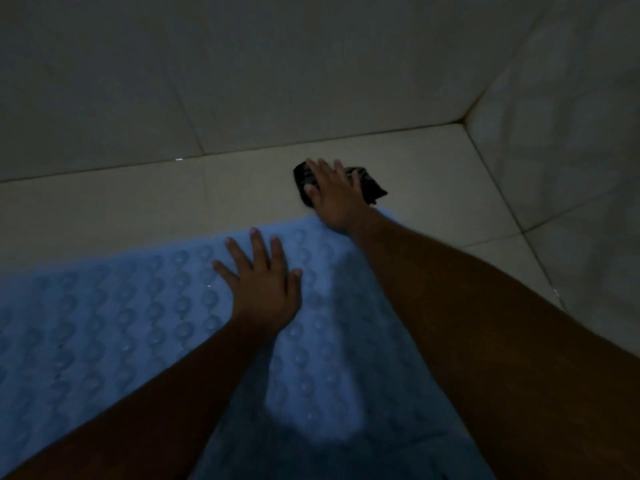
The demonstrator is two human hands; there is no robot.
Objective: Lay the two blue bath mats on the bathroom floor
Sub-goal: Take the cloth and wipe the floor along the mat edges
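Note:
A blue bath mat (114, 317) with rows of round suction cups facing up lies on the pale tiled floor (138, 202), filling the lower left and middle of the head view. My left hand (263, 282) rests flat on the mat near its far edge, fingers spread. My right hand (334, 194) reaches past the mat's far right corner and lies flat, fingers apart, on a small black object (372, 185) on the floor. Only one mat is visible. The light is dim.
A tiled wall (242, 64) rises just behind the mat. A second wall (571, 133) closes the right side, meeting the first in a corner (464, 121). Bare floor tiles show between the mat and both walls.

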